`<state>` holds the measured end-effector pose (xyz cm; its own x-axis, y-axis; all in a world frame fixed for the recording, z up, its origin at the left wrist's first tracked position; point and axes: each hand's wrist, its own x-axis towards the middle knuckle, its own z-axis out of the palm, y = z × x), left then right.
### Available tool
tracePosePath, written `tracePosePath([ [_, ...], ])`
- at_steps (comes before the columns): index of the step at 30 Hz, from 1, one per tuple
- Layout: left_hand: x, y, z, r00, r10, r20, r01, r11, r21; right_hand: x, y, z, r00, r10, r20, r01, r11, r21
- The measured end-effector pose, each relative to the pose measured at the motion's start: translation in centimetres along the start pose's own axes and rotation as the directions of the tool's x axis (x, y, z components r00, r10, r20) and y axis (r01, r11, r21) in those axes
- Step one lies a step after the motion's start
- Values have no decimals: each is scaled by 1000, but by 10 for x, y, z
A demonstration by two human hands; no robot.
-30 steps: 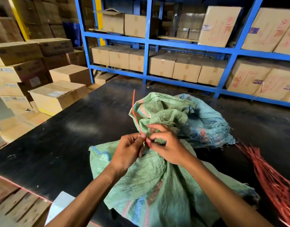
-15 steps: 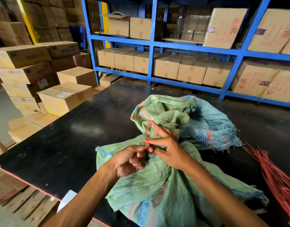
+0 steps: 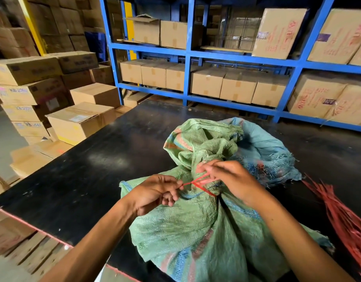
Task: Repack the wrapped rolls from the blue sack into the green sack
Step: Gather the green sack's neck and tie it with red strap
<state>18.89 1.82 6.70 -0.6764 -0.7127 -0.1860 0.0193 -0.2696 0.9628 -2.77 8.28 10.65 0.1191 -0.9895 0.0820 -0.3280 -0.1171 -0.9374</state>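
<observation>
A bulging green woven sack lies on the black table, its neck bunched up. A red plastic string is wrapped around that neck. My left hand pinches one end of the string left of the neck. My right hand holds the other end against the neck. The crumpled blue sack lies flat behind the green one. No wrapped rolls are visible.
A bundle of red strings lies on the table at the right. Blue shelving with cardboard boxes stands behind the table. More boxes are stacked on the floor to the left.
The string stood up loose above the sack a second ago; now it is drawn around the neck, my left hand pulling its end to the left and my right hand staying at the neck.
</observation>
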Motion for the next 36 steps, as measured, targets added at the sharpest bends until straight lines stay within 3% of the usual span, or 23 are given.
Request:
tracePosePath([
  [2,1,-1,0,999,38,14,-38,998,51,0,-4,-1,997,-13,-71,27,980,195],
  [5,3,-5,3,996,81,38,-85,987,137,3,-9,6,995,44,-88,10,842,539],
  [9,1,-8,-5,994,87,67,-103,947,305,1,1,-9,958,220,-184,-71,803,592],
  [13,1,-3,-22,998,40,44,-57,866,496,-8,10,-23,836,442,-326,-93,699,709],
  [15,6,-4,-20,998,64,31,-71,892,446,-7,13,-24,804,452,-387,-48,697,715],
  [18,8,-9,-6,990,133,46,-135,989,56,-13,3,-35,841,340,-420,-2,778,628],
  [20,10,-9,10,980,199,-4,-196,962,-188,-22,-14,-39,913,201,-355,-1,871,491],
  [22,15,-5,31,966,254,-47,-257,927,-272,-26,-40,-31,969,75,-234,2,949,315],
  [24,18,1,52,949,313,-28,-312,928,-203,-20,-64,-18,991,-12,-130,30,990,138],
  [27,15,2,67,909,416,26,-416,909,1,-2,-84,-1,997,-18,-69,17,1000,-23],
  [31,8,-11,65,818,538,-202,-491,837,242,23,-83,6,998,-35,-45,29,993,-116],
  [34,6,-18,54,787,492,-372,-461,870,173,23,-66,6,972,-64,-228,12,974,-225],
  [36,2,-21,48,795,452,-405,-450,887,107,16,-42,13,965,-59,-255,1,975,-221],
])
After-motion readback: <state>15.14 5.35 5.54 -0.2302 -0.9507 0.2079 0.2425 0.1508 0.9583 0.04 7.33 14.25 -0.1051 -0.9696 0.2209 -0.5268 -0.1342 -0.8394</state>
